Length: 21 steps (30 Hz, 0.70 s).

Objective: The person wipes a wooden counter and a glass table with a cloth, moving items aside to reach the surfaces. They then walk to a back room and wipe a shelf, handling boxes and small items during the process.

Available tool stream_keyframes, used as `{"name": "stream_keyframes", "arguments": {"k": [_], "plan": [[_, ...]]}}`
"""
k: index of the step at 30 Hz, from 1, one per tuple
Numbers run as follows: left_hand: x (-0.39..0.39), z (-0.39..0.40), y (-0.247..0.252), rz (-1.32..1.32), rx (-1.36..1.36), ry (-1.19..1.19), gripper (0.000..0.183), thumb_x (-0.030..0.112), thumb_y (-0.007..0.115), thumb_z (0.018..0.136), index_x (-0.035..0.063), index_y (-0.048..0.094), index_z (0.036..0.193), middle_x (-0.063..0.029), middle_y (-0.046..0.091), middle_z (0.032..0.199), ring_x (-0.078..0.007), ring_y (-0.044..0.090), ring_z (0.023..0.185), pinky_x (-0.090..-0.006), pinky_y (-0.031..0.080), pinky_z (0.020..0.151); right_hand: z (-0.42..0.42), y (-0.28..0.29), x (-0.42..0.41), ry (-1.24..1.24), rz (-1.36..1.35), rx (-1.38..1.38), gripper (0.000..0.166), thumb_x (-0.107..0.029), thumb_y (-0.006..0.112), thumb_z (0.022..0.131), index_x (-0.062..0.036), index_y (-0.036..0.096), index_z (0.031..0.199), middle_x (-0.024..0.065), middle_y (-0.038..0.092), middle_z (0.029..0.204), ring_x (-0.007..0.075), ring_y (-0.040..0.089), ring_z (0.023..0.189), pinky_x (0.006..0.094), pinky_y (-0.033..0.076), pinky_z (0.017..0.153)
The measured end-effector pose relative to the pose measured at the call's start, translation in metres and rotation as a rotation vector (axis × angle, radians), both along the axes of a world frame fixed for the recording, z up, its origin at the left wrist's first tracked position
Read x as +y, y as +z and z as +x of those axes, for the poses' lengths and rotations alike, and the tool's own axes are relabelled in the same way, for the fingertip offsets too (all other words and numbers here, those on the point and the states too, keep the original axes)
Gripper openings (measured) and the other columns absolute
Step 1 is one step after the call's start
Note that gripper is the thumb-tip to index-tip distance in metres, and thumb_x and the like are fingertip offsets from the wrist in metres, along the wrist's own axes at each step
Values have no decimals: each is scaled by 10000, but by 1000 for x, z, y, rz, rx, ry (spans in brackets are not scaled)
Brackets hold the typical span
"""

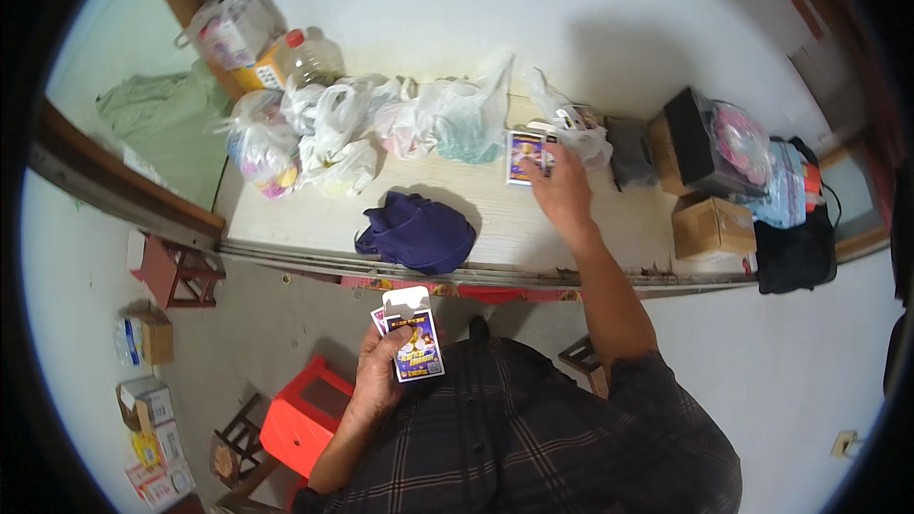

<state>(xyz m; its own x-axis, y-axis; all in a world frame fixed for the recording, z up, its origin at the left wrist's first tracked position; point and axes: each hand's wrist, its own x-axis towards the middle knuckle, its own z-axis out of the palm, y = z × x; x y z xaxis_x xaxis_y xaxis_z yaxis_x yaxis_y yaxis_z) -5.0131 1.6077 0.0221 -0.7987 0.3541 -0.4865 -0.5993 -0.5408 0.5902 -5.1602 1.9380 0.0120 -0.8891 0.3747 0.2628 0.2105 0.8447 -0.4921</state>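
Observation:
My left hand (382, 369) grips a small purple card box (420, 357) in front of my shirt, thumb across its printed face. A white flap (407, 295) stands raised at the box's top end. The pink-printed corner of a card (378, 317) sticks out behind the box's left side. Over the white ledge, my right hand (562, 189) has its thumb on a similar purple card box (525, 150) and its fingers around the right edge. Partly covered by that hand, a darker item (550, 139) sits beside the box, with a white flap above.
A dark blue cloth bundle (421, 232) lies near the ledge's front edge. Several knotted plastic bags (335, 135) line the back left. At the right are a cardboard box (714, 228) and a black box (703, 143). A red plastic stool (300, 417) stands below left.

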Motion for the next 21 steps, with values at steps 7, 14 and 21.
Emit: {"name": "stream_keyframes", "arguments": {"k": [7,14,21], "plan": [[21,-21,19,-93,160,-24,427,147,574,953,33,460,1348,-140,633,1150,-245,659,1029,-386,558,850,19,-10,-16,28,-425,135,810,-112,815,763,-47,392,1451,143,591,1157,231,612,1019,369,513,878],[49,-57,43,-140,407,68,380,133,563,991,31,479,1347,-81,597,1248,-161,583,1120,-335,478,952,54,30,-44,319,-895,194,1032,57,675,873,-160,-35,1591,138,570,1208,186,615,1049,354,515,895],[90,-75,29,24,667,7,740,473,618,963,60,282,1478,-103,467,1379,-210,480,1253,-397,389,1070,100,47,-73,630,-1218,-28,478,-130,578,1001,5,388,1418,149,516,1301,189,571,1100,326,486,921]]}}
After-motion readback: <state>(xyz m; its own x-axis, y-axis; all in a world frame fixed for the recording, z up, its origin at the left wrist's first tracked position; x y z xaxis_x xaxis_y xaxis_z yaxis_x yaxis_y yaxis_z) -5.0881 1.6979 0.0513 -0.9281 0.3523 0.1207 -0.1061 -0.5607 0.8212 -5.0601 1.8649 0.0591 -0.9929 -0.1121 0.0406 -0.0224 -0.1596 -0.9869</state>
